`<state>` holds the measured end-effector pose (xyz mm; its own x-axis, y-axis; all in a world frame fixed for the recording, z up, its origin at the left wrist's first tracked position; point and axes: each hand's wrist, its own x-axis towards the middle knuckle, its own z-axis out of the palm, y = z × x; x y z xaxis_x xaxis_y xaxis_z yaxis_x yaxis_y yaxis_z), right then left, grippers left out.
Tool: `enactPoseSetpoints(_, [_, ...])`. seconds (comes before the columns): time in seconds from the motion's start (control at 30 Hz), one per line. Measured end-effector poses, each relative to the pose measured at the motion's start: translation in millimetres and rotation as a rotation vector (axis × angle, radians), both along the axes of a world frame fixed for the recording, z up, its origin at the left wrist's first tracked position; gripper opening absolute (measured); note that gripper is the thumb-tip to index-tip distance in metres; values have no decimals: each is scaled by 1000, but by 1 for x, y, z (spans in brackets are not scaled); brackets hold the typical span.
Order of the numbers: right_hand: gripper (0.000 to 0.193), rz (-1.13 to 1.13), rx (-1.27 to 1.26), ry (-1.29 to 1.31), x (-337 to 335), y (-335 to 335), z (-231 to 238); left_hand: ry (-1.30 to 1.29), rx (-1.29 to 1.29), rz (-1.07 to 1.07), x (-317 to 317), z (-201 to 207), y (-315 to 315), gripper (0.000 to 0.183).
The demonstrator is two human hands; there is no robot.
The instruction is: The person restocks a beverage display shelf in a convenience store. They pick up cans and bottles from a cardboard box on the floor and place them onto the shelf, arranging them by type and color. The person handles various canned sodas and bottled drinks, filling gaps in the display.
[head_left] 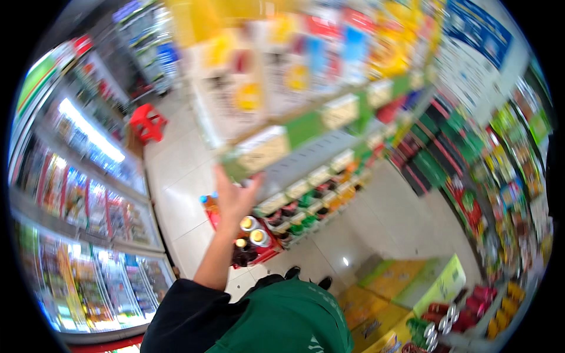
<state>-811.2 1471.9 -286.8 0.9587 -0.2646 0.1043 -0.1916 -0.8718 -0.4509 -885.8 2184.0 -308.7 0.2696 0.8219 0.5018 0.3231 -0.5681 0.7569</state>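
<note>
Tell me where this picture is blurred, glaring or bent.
In the head view, the cartons on the upper shelf are heavily smeared, and the left hand is soft too; in the head view, the lit tube in the cooler glares white and a glint sits on the floor; in the head view, the cooler's frame bows toward the left rim and the corners are black.

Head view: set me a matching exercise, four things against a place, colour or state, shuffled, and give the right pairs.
1. Left hand
2. Stool
3. Glass-doored cooler
4. Garment on the wearer's body

A. Lit from inside
B. Green
C. At the left end of the grey shelf
D. Red

Pairs: 1-C, 2-D, 3-A, 4-B
</note>
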Motion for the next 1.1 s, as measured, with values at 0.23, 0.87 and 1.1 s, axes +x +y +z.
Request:
enactPoseSetpoints(0.23, [72,692,883,-63,100,171,36,-349,-231,-83,-27,10,-50,50])
enactPoseSetpoints(0.87, [50,1589,1293,453,97,581,97,-121,30,-115,-25,36,-68,65])
enactPoseSetpoints(1.1, [36,1698,1150,533,81,600,95,-167,98,-11,-12,31,-71,67])
